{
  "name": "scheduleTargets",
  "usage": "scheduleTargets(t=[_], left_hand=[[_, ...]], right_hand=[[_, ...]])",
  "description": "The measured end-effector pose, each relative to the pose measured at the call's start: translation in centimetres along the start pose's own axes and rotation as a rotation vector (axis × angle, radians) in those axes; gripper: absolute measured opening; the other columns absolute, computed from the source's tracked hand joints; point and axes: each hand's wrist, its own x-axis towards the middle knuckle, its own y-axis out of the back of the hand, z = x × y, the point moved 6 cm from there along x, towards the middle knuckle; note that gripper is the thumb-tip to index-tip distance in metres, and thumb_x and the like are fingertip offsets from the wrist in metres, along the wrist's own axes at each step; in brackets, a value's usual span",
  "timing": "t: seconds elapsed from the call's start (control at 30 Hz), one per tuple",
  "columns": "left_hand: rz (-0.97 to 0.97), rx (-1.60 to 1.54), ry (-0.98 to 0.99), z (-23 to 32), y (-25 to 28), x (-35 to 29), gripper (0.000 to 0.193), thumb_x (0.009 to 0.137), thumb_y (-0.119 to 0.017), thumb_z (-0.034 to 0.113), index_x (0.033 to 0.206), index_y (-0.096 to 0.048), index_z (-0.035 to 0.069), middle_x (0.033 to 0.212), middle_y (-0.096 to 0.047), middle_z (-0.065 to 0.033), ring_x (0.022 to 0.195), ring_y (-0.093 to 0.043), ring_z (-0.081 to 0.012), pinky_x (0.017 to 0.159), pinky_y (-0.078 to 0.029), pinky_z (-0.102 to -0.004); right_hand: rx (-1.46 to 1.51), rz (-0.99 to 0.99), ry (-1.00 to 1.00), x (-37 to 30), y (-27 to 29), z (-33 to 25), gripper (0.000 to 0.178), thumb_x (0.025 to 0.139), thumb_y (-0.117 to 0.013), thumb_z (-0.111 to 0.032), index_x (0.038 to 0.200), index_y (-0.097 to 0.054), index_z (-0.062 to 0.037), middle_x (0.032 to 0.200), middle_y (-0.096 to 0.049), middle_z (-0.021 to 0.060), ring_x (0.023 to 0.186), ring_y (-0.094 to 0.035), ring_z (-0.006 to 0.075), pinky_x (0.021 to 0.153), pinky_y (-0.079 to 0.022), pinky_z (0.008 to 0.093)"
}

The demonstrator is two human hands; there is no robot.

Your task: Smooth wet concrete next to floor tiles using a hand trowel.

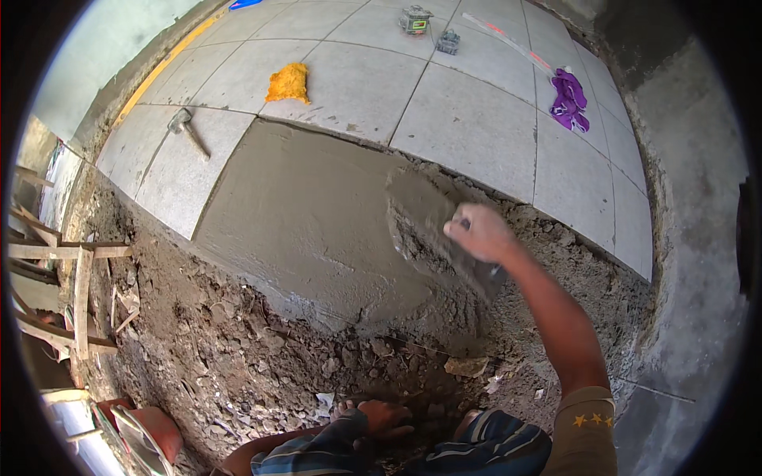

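My right hand point(480, 232) is closed around the handle of a trowel point(486, 278), whose grey blade is blurred and partly lost against the mortar. The blade lies at the right edge of a smoothed bed of wet grey mortar point(298, 214). Rougher, lumpy mortar point(421, 210) sits just beside it, up against the laid tiles. My left hand point(385, 419) hangs low between my knees, close to my foot, with its fingers loosely stretched and nothing visible in them.
Large pale floor tiles point(476, 119) border the mortar. On them lie a hammer point(187, 133), an orange cloth point(288, 82), a purple cloth point(569, 99), a small boxy device point(414, 20) and a long straightedge point(504, 38). Rubble soil point(238, 341) spreads nearby; wooden pieces point(82, 293) stand left.
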Motion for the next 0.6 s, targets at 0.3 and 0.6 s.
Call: scheduleTargets(t=[0.3,0.6], left_hand=[[0.016,0.025,0.043,-0.3,-0.1,-0.4,0.045,0.098,-0.060,0.058,0.114,-0.068,0.017,0.081,-0.070,-0.0165,0.066,-0.068,-0.0411,0.056,-0.054,-0.0521],[-0.096,0.056,0.088,0.0,-0.1,0.6,0.043,0.098,-0.059,0.056,0.116,-0.066,0.017,0.097,-0.072,-0.0170,0.079,-0.070,-0.0421,0.066,-0.057,-0.0546]], right_hand=[[-0.173,-0.096,0.124,3.1,-1.8,3.1,0.043,0.086,-0.070,-0.043,0.099,-0.070,-0.0012,0.095,-0.072,0.0253,0.090,-0.071,0.0420,0.084,-0.056,0.0503],[-0.316,-0.065,0.184,14.5,3.6,-1.6,0.053,0.091,-0.069,-0.051,0.098,-0.074,0.0011,0.084,-0.070,0.0233,0.081,-0.069,0.0331,0.075,-0.053,0.0467]])
